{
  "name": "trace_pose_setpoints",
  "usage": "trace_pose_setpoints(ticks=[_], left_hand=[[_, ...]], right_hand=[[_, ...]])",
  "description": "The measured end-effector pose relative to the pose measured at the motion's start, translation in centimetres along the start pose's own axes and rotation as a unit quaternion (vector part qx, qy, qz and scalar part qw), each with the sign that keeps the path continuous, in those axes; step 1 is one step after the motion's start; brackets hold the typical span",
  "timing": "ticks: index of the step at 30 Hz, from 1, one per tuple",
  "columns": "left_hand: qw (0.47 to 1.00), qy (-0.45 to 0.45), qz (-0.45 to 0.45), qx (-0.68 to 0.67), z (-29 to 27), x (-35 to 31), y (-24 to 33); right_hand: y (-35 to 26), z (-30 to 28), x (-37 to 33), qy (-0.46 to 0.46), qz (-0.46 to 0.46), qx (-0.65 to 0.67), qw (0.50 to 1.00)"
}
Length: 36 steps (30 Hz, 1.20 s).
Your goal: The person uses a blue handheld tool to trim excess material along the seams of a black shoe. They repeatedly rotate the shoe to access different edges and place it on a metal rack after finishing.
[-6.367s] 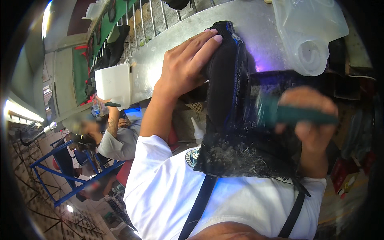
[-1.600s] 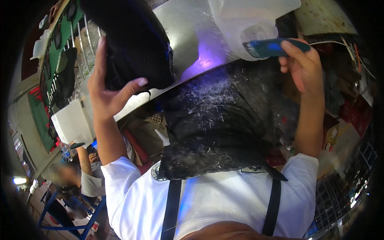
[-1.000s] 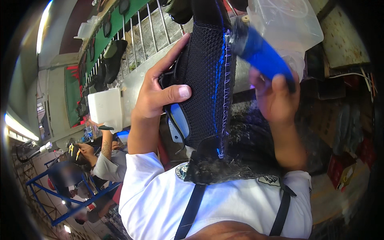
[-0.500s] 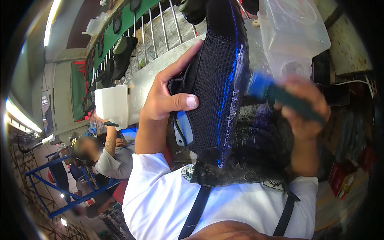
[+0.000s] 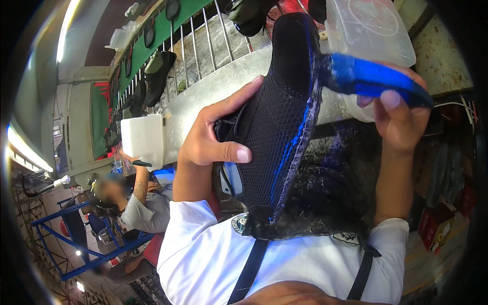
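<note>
A black mesh shoe upper point(image 5: 272, 127) stands lengthwise before my chest, its rounded end pointing away. My left hand point(image 5: 206, 134) grips it from the left, thumb on the mesh and fingers around the lace side. A bright blue line runs along its right edge beside a whitish seam. In my right hand point(image 5: 401, 119) is a brush point(image 5: 373, 76) with a dark handle lit blue. Its head meets the right edge of the upper near the far end. Below lies a black, stained apron point(image 5: 330, 178).
A translucent plastic container point(image 5: 371, 30) stands at the far right, and a white container point(image 5: 142, 140) at the left on the metal ledge point(image 5: 195, 96). Behind is a barred rack with shoes point(image 5: 158, 76). Another person point(image 5: 147, 206) works at the left. A red box point(image 5: 436, 226) lies right.
The brush has moved away from me along the edge to the far end of the upper. The upper has come slightly nearer, so its far end now shows.
</note>
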<state>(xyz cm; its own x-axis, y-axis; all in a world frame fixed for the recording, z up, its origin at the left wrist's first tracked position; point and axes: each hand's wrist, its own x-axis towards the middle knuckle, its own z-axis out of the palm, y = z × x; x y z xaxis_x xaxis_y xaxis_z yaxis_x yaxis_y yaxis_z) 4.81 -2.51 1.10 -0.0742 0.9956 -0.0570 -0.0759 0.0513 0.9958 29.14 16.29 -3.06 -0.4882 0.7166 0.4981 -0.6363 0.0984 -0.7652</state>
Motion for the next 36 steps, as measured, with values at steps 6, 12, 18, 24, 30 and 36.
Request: trace_pose_setpoints(ticks=[6, 12, 18, 24, 30, 36], left_hand=[[1.0, -0.014, 0.005, 0.003, -0.2, -0.2, -0.1], [1.0, -0.002, -0.006, 0.01, 0.1, 0.5, 0.1], [1.0, 0.008, -0.007, 0.026, 0.4, 1.0, 0.4], [0.999, 0.014, -0.007, 0.033, 0.8, 1.3, 0.5], [0.999, 0.027, -0.015, 0.041, 1.2, 1.6, 0.9], [0.998, 0.022, 0.008, 0.062, 0.9, 2.0, 0.9]], right_hand=[[0.5, -0.8, 0.8, 0.021, 0.009, -0.03, 0.999], [0.2, -0.1, -2.0, -0.02, 0.002, -0.031, 0.999], [-1.0, 0.2, -3.3, -0.141, -0.118, -0.172, 0.968], [-2.4, 0.6, -4.0, -0.159, -0.117, -0.206, 0.958], [-3.8, 0.2, -3.5, -0.125, -0.051, -0.26, 0.956], [-3.7, 0.9, -3.7, -0.179, -0.103, -0.3, 0.931]])
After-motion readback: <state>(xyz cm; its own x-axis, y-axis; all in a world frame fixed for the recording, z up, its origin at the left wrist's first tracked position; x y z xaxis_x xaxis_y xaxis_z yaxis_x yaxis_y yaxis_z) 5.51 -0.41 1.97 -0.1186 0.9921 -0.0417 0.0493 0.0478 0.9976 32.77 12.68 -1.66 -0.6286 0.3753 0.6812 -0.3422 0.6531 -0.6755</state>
